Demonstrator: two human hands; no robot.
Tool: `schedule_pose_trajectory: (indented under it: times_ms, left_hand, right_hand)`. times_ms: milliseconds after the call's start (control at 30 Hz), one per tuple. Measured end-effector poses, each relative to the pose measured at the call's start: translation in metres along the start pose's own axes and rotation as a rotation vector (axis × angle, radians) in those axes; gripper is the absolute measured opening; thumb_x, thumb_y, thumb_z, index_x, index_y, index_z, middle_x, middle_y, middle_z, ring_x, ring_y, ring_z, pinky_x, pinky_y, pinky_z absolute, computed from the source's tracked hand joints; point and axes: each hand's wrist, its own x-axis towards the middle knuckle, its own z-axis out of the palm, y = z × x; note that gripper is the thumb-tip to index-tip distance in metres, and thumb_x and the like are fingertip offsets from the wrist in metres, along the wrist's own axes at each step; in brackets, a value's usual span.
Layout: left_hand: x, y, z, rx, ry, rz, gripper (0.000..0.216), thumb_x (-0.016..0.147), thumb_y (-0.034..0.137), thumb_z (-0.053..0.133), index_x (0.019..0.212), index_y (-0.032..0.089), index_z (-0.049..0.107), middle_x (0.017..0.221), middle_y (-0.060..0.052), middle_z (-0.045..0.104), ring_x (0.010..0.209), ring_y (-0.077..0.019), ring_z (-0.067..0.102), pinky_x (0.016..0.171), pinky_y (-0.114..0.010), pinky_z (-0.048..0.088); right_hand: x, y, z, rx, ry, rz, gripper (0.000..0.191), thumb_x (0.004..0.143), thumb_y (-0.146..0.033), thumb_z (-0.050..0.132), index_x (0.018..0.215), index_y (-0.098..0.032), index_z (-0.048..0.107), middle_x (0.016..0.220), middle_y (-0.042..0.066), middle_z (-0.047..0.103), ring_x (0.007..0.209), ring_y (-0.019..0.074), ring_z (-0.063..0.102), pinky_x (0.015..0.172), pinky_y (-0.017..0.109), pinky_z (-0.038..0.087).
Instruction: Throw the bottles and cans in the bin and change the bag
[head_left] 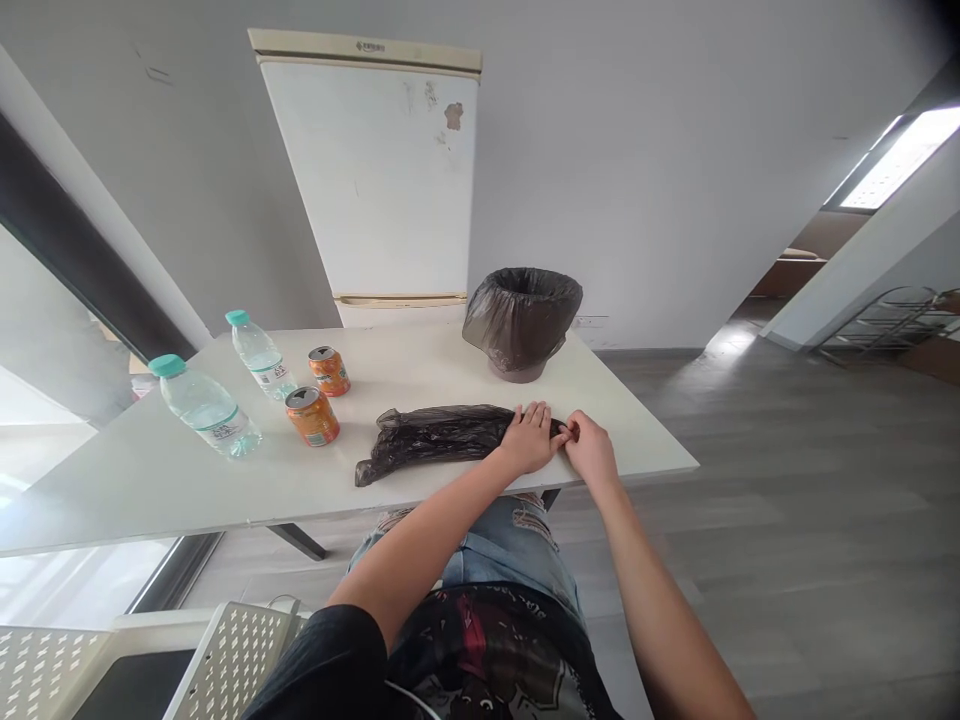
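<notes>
A crumpled dark plastic bag [435,437] lies stretched out along the front of the white table [150,470]. My left hand [529,437] rests flat on the bag's right end, fingers spread. Beside it, my right hand [590,446] pinches the very end of the bag between thumb and fingers. A small bin [523,322] lined with a similar dark bag stands behind my hands, near the table's far edge.
Two water bottles [204,406] [259,353] with teal caps and two orange cans [312,415] [328,370] stand on the table's left half. A white fridge [379,175] is against the wall behind. A white perforated chair [225,655] sits at lower left.
</notes>
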Motion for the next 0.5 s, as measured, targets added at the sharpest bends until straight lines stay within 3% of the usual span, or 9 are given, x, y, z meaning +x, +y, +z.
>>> schedule_pose_trajectory:
  times_ms: [233, 500]
  left_hand:
    - [-0.012, -0.025, -0.001, 0.038, 0.04, -0.074, 0.079, 0.111, 0.057, 0.021, 0.169, 0.005, 0.032, 0.177, -0.02, 0.024, 0.167, -0.0321, 0.02, 0.136, -0.054, 0.014]
    - [-0.069, -0.085, -0.018, 0.105, 0.082, -0.208, 0.076, 0.112, 0.056, 0.024, 0.168, 0.006, 0.035, 0.175, -0.02, 0.028, 0.166, -0.0336, 0.024, 0.135, -0.054, 0.02]
  right_hand:
    - [0.0, 0.003, 0.002, -0.016, 0.004, 0.019, 0.017, 0.092, -0.033, 0.055, 0.081, -0.025, 0.044, 0.074, 0.002, 0.06, 0.068, 0.0192, 0.047, 0.065, 0.03, 0.03]
    - [-0.002, 0.005, 0.0, -0.029, -0.016, 0.017, 0.02, 0.096, -0.034, 0.053, 0.082, -0.025, 0.041, 0.075, 0.001, 0.06, 0.066, 0.0182, 0.047, 0.063, 0.028, 0.03]
